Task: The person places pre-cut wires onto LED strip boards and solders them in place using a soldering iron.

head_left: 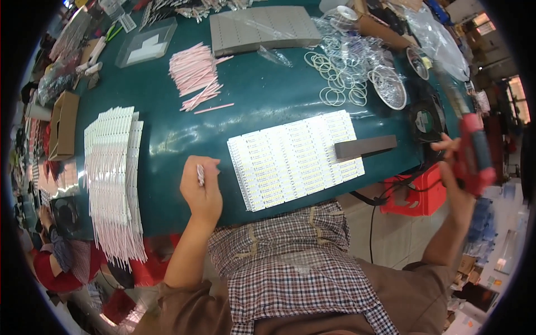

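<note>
My left hand (202, 190) is closed in a fist above the table's near edge; the pale end of a thin, whitish bundle (200, 175) shows at the top, the rest hidden by fingers. At the right, my right hand (456, 181) grips a red and black heat gun (474, 153) with a metal nozzle, somewhat smeared by motion. Between my hands lies a stack of white LED circuit-board panels (296, 159). A dark grey bar (365, 147) rests across the panels' right side. Left of my fist is a pile of white strips with pale wires (114, 173).
Pink-white tubes (194, 70) lie on the green table (167, 131). Beyond stand a grey slotted block (265, 28), pale rubber bands (335, 78) and a clear tray (146, 44). A black fan (427, 120) and red stool (416, 192) are at right. Another person's arm (47, 220) shows far left.
</note>
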Motion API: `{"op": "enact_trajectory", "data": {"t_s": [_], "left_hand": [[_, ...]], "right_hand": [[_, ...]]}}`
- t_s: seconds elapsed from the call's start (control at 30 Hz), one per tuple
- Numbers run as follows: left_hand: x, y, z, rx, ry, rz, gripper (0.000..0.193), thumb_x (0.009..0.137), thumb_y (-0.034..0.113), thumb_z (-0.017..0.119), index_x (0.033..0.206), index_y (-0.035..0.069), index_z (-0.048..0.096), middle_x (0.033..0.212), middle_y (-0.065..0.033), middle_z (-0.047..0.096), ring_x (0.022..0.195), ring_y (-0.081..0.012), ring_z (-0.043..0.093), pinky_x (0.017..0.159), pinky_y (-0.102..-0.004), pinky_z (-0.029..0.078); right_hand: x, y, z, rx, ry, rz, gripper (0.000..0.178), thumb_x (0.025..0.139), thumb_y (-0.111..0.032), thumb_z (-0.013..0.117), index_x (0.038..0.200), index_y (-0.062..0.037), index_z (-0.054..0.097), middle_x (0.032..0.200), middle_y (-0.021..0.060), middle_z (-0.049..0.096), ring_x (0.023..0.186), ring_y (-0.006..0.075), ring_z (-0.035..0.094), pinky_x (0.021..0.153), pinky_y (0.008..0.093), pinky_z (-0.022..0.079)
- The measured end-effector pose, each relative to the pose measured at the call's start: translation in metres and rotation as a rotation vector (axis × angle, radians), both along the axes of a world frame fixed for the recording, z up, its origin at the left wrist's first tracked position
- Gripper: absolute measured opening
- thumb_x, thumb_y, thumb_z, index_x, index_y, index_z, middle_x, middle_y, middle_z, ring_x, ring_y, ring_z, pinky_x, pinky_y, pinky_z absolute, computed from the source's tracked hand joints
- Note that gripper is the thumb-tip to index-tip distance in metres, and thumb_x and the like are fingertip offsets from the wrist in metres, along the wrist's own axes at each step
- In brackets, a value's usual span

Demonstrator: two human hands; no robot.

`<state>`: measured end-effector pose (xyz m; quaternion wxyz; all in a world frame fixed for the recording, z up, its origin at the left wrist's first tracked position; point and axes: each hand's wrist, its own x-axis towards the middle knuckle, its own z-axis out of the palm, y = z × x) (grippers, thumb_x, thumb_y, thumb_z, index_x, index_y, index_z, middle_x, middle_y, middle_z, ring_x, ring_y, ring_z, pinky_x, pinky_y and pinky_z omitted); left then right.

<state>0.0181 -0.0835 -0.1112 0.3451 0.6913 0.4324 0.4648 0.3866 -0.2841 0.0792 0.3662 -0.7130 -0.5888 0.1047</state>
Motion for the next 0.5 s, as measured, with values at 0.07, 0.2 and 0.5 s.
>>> {"op": "enact_trajectory", "data": {"t_s": [0.07, 0.2, 0.5], "left_hand": [[-0.001, 0.007, 0.002, -0.157, -0.021, 0.030, 0.014, 0.096, 0.007, 0.063, 0.083, 0.002, 0.062, 0.073, -0.0050, 0.060, 0.066, -0.0111, 0.053, 0.060, -0.0283, 0.043], [0.011, -0.009, 0.042, -0.215, -0.006, -0.151, 0.029, 0.091, 0.008, 0.070, 0.065, 0.000, 0.059, 0.061, -0.0010, 0.055, 0.055, -0.0073, 0.045, 0.051, -0.0268, 0.034], [0.105, -0.095, 0.129, 0.174, 0.124, -0.943, 0.052, 0.070, 0.020, 0.090, 0.112, 0.002, 0.065, 0.089, -0.0121, 0.071, 0.075, -0.0264, 0.071, 0.065, -0.0355, 0.056]], "right_hand": [[-0.015, -0.015, 0.033, 0.163, 0.147, -0.084, 0.039, 0.085, -0.002, 0.067, 0.121, -0.0006, 0.052, 0.097, 0.0084, 0.058, 0.104, 0.0283, 0.066, 0.109, 0.0563, 0.040], [-0.061, -0.008, 0.023, 0.345, 0.427, -0.080, 0.057, 0.085, -0.036, 0.078, 0.121, -0.0003, 0.053, 0.101, 0.0105, 0.059, 0.104, 0.0323, 0.067, 0.101, 0.0514, 0.047], [-0.124, -0.002, -0.048, 0.182, 0.807, 0.245, 0.063, 0.097, -0.047, 0.060, 0.137, -0.0016, 0.044, 0.130, 0.0136, 0.048, 0.140, 0.0320, 0.039, 0.115, 0.0488, 0.031]]}}
